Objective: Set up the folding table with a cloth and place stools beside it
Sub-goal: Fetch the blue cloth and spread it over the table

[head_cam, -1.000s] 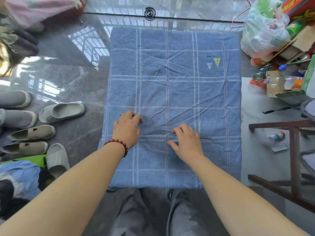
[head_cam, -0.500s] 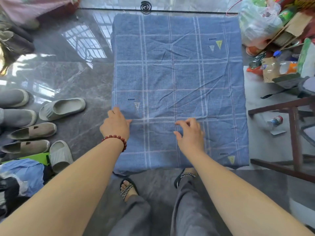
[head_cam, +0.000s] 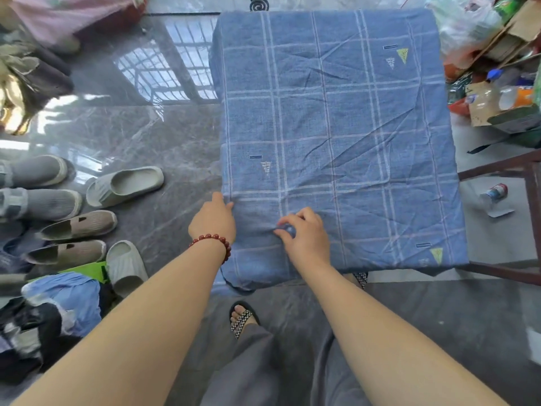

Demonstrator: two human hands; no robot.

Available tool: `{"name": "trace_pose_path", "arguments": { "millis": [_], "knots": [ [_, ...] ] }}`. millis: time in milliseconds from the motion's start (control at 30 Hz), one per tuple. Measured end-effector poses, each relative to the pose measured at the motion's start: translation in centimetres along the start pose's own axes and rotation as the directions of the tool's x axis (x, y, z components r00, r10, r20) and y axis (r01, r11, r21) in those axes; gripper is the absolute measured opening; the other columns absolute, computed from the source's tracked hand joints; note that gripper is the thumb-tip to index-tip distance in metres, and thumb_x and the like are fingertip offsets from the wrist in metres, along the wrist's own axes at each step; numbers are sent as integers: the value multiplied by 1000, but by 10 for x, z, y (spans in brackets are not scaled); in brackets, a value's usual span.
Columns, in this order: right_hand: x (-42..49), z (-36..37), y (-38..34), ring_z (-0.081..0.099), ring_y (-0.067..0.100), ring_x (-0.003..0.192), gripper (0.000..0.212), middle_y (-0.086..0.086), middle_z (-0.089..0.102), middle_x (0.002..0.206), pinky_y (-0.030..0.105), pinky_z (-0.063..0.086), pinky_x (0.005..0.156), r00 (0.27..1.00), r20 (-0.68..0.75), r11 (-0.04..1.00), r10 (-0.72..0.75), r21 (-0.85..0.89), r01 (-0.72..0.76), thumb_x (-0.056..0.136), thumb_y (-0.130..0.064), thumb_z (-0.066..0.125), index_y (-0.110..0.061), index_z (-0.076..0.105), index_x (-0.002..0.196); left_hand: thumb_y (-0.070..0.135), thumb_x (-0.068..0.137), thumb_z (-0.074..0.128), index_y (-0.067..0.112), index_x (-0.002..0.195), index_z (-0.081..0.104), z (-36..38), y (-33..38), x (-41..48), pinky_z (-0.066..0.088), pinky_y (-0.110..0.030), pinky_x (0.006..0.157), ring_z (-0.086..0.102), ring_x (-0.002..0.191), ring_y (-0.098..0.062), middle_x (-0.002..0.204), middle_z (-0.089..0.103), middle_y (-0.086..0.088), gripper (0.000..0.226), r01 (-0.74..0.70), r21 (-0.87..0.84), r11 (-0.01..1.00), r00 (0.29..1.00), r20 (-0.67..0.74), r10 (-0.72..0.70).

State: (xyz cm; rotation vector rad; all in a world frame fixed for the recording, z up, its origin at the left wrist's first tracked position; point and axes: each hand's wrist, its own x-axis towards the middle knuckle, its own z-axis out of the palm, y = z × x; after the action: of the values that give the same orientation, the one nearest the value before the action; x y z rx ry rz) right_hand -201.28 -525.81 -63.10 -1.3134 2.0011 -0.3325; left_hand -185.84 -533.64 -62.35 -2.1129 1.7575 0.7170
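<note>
Your right fingers (head_cam: 292,219) are closed in a pinch on a small fold of the blue checked cotton cloth (head_cam: 336,127), near its front edge.

Your right hand (head_cam: 307,234) lies on top of the cloth. The fingers (head_cam: 218,197) of your left hand (head_cam: 212,222) sit at its left edge with the thumb touching the fabric, and you cannot tell whether they grip it. The cloth covers the whole bench and drapes over the sides, its long axis running straight away from you. Its only marks are small dark bars beside white and yellow-green triangles, and no lettering on them can be read. A dark brown wooden frame (head_cam: 512,168) stands just beside its right edge. The labels on the bottles (head_cam: 497,95) further right are too blurred to read.
</note>
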Motion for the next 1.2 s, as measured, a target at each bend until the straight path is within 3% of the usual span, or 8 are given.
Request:
{"name": "trace_pose_path", "arguments": {
  "millis": [100, 333, 533, 667, 767, 900, 967, 1200],
  "knots": [
    [-1, 4, -3, 44, 16, 95, 16, -4, 46, 93, 26, 38, 71, 1000, -11, 999, 4, -37, -4, 89, -31, 61, -17, 67, 91, 28, 102, 24, 7, 103, 46, -5, -7, 3, 35, -34, 57, 48, 69, -27, 87, 54, -10, 30, -73, 30, 997, 997, -24, 73],
    [-4, 14, -24, 46, 16, 101, 19, -1, 54, 102, 29, 42, 81, 997, 70, 999, -13, -43, 16, 94, -29, 55, -12, 65, 92, 8, 96, 30, 10, 106, 47, -19, -15, 10, 37, -37, 65, 58, 88, -34, 107, 58, -12, 20, -53, 66, 996, 997, -51, 57],
    [-8, 22, -37, 48, 15, 98, 16, -4, 53, 100, 25, 38, 70, 999, 18, 999, 45, 23, -46, 91, -30, 58, -15, 64, 90, 14, 99, 30, 9, 110, 46, -26, -30, 14, 38, -38, 65, 58, 92, -35, 107, 59, -14, 20, -51, 93, 994, 998, -31, 54],
    [-9, 9, -24, 48, 15, 104, 23, -4, 50, 109, 25, 38, 73, 997, -5, 997, 75, 22, -74, 90, -34, 59, -17, 61, 105, 25, 100, 37, 8, 110, 44, -25, -18, 5, 38, -37, 63, 59, 88, -34, 109, 57, -12, 21, -88, -4, 996, 994, -71, 87],
    [-6, -4, -10, 43, 18, 116, 32, -1, 44, 123, 33, 42, 90, 990, -99, 994, 98, -28, -101, 90, -35, 58, -18, 56, 117, 27, 98, 44, 10, 111, 45, -23, 0, -3, 43, -36, 64, 56, 91, -27, 115, 51, -8, 22, -247, -33, 968, 963, -119, 241],
    [-4, -24, 9, 25, 19, 137, 47, -2, 26, 148, 39, 31, 106, 987, -122, 988, 107, -99, -119, 92, -34, 55, -22, 44, 136, 22, 94, 52, 15, 130, 46, -9, 26, -10, 40, -34, 96, 43, 118, -25, 134, 45, -2, 37, -558, 15, 830, 829, -45, 558],
    [-3, -33, 20, 21, 19, 141, 50, -3, 22, 153, 39, 29, 110, 990, -75, 988, 120, -93, -126, 93, -33, 55, -23, 41, 140, 22, 94, 53, 16, 135, 44, -3, 41, -15, 34, -33, 105, 38, 126, -25, 142, 40, 0, 43, -610, 3, 793, 792, 28, 609],
    [3, -70, 50, 12, 20, 145, 50, 1, 12, 158, 42, 26, 113, 975, -12, 972, 222, -76, -222, 95, -31, 49, -19, 36, 143, 28, 94, 51, 23, 142, 32, 1, 85, -30, 39, -49, 104, 21, 139, -27, 156, 13, -3, 52, -442, 112, 890, 891, 170, 421]
  ]
}}
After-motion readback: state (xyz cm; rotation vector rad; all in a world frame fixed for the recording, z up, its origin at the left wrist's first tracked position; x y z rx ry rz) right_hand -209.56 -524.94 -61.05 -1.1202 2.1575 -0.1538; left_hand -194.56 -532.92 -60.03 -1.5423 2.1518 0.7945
